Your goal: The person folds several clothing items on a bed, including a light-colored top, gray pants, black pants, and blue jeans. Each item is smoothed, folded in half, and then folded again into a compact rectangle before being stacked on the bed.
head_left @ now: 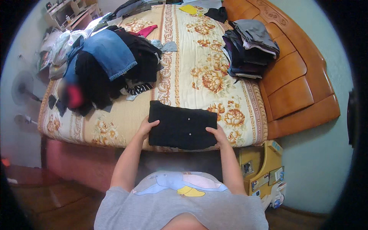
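Note:
A folded black garment (pixel 178 126) with two small shiny studs is held flat at the near edge of the bed. My left hand (pixel 149 126) grips its left side, thumb on top. On the opposite side, my right hand (pixel 217 133) pinches the right edge, also with the thumb above; the fingers beneath are hidden. Beyond, to the left, lies a heap of loose clothes, with a blue denim garment (pixel 107 53) over black cloth (pixel 92 77). A stack of folded clothes (pixel 250 54) sits by the headboard at the right.
The floral bedspread (pixel 212 66) covers the bed, beside a brown padded headboard (pixel 290 72). A yellow cloth (pixel 188 9) and a black cloth (pixel 217 14) lie at the far side. A yellow bedside shelf (pixel 258 172) stands near right; a fan (pixel 24 87) is at left.

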Demonstrator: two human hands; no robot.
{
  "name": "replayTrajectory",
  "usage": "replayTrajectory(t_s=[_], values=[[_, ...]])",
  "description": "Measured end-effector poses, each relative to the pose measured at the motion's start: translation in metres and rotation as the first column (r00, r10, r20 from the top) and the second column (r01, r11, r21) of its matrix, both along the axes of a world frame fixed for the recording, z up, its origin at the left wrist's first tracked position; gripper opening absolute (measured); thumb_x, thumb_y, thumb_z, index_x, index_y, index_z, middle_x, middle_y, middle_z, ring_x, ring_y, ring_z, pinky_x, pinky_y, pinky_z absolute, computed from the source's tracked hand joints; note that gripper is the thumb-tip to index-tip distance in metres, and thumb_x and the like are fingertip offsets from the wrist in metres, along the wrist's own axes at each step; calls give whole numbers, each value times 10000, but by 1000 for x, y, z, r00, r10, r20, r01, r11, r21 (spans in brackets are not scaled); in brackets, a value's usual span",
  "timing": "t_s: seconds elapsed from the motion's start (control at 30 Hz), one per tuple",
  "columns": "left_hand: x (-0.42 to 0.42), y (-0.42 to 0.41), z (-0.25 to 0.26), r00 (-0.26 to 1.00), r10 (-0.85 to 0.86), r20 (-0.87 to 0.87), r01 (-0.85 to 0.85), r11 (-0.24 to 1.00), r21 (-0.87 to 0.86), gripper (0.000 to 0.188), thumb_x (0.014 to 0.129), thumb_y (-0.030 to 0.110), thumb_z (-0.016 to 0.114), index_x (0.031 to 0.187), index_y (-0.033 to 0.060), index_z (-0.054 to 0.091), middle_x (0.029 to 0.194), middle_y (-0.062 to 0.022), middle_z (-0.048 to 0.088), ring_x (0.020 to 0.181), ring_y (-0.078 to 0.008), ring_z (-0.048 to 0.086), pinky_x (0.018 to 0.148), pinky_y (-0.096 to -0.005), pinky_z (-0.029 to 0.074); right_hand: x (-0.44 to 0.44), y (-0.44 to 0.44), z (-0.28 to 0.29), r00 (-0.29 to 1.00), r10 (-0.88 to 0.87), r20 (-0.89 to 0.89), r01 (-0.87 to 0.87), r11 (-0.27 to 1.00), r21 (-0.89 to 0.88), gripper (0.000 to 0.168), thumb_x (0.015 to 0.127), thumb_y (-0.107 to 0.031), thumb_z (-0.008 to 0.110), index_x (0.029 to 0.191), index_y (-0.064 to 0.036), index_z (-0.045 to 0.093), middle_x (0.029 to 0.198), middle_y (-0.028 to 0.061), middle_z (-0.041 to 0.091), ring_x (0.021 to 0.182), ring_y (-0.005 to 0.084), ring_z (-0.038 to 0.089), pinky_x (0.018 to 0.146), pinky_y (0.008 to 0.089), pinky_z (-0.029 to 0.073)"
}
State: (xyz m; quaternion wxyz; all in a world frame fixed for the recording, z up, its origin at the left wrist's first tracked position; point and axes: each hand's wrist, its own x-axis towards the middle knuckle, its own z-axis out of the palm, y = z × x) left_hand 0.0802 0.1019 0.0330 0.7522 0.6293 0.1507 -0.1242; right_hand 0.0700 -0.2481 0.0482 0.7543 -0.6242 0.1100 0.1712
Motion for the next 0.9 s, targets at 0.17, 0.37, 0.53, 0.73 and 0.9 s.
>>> replayTrajectory(t_s=[0.17,0.37,0.53,0.73,0.9], values=[[21,23,16,970,38,239,-49,998,38,380,774,64,610,1131,24,486,1124,-80,551,1021,-187,517,914,-315,387,6,6,73,813,265,519,-36,912,-409,539,715,-54,659,1212,-64,452,1163,61,505,1085,179,475,918,302,387],[13,-3,36,956,289,-46,-263,780,-568,421,880,335,478,1213,77,471,1211,-72,515,1107,-211,484,948,-394,381,-12,15,25,360,478,802,519,612,-597,244,714,-52,586,937,-134,528,1105,120,486,1087,360,451,940,454,357],[-31,-20,-5,927,265,-266,-355,388,-850,724,837,649,295,1316,110,357,1336,-97,398,1226,-284,368,1011,-491,284,-45,25,-49,392,595,702,434,553,-711,291,706,-32,588,951,-187,566,1107,141,466,1069,366,458,931,457,362],[-46,-34,-51,825,462,-325,-559,580,-593,678,811,477,571,1324,118,313,1313,-60,412,1181,-282,405,925,-492,356,-88,35,-101,791,-347,504,553,757,-348,399,789,-45,544,1162,-163,464,1173,132,408,1090,330,440,919,434,372],[-40,-53,-41,750,607,-262,-661,708,-250,666,732,67,694,1287,86,328,1191,-71,472,1061,-244,485,818,-404,457,-76,43,-76,902,-279,-329,406,804,434,550,856,-284,572,1305,-88,320,1121,57,490,1047,165,477,863,324,418]])
